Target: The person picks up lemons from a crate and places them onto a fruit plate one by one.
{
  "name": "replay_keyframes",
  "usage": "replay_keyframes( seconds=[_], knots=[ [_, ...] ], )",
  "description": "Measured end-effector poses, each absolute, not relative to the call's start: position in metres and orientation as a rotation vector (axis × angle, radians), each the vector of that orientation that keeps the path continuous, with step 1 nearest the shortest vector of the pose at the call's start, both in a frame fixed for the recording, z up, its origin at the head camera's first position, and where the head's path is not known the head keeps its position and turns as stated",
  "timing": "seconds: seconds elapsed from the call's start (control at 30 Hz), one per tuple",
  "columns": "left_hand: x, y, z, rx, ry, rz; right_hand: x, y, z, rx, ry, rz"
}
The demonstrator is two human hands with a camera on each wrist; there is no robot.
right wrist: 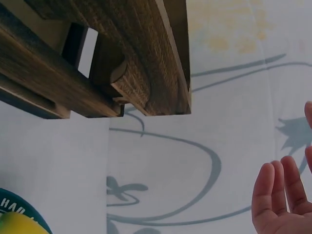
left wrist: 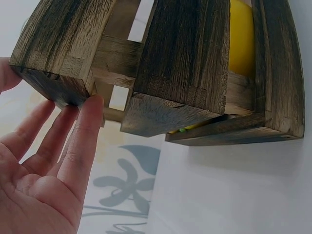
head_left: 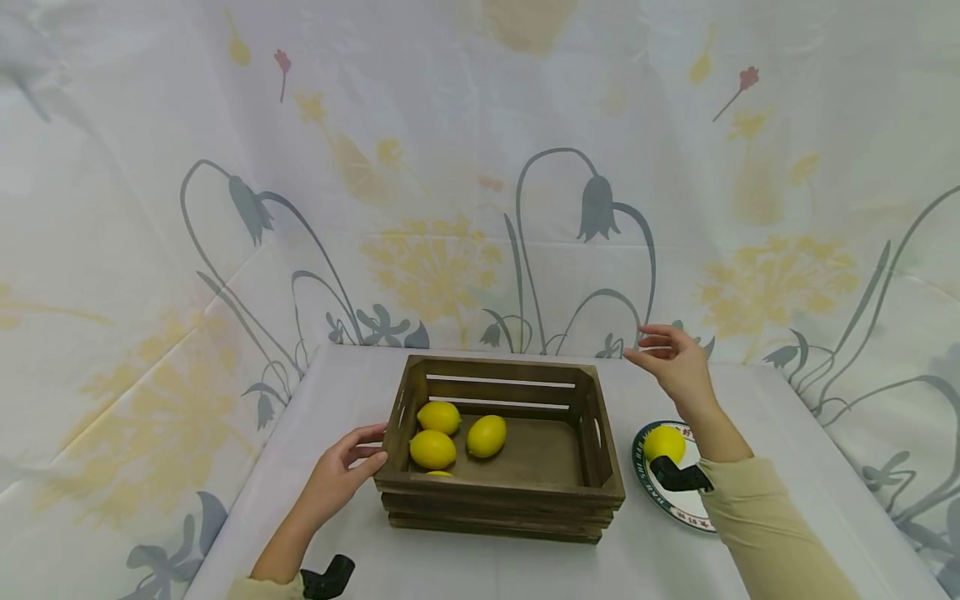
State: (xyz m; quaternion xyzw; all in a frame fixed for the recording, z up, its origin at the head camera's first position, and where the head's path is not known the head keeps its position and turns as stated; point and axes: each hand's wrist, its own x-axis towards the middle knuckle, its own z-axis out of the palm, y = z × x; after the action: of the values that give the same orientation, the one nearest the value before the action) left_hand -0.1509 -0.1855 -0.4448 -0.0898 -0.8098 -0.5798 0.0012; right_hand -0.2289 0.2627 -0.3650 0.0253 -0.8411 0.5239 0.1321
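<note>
A brown slatted wooden crate (head_left: 495,492) stands in the middle of the table, with several yellow lemons (head_left: 487,437) gathered in its left part. My left hand (head_left: 341,471) holds the crate's left end near the front corner, the thumb on the rim and the fingers against the outer slat. In the left wrist view one lemon (left wrist: 242,39) shows through a gap between the slats. Beyond the crate's right end, my right hand (head_left: 675,362) is raised in the air with loosely bent fingers and nothing in them.
To the right of the crate sits a round plate (head_left: 645,479) with a green lettered rim. It carries one lemon (head_left: 665,445), partly covered by the black wrist mount (head_left: 678,475) on my right sleeve. A patterned cloth (head_left: 450,167) hangs behind the white table (head_left: 480,567).
</note>
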Motion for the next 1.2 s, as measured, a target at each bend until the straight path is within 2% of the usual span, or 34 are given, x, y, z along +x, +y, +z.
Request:
replay_keyframes(
  seconds=[1.2],
  knots=[
    [-0.151, -0.185, -0.445, -0.287, -2.523, -1.838, -0.257, 0.198, -0.366, 0.225, -2.456, 1.66]
  ],
)
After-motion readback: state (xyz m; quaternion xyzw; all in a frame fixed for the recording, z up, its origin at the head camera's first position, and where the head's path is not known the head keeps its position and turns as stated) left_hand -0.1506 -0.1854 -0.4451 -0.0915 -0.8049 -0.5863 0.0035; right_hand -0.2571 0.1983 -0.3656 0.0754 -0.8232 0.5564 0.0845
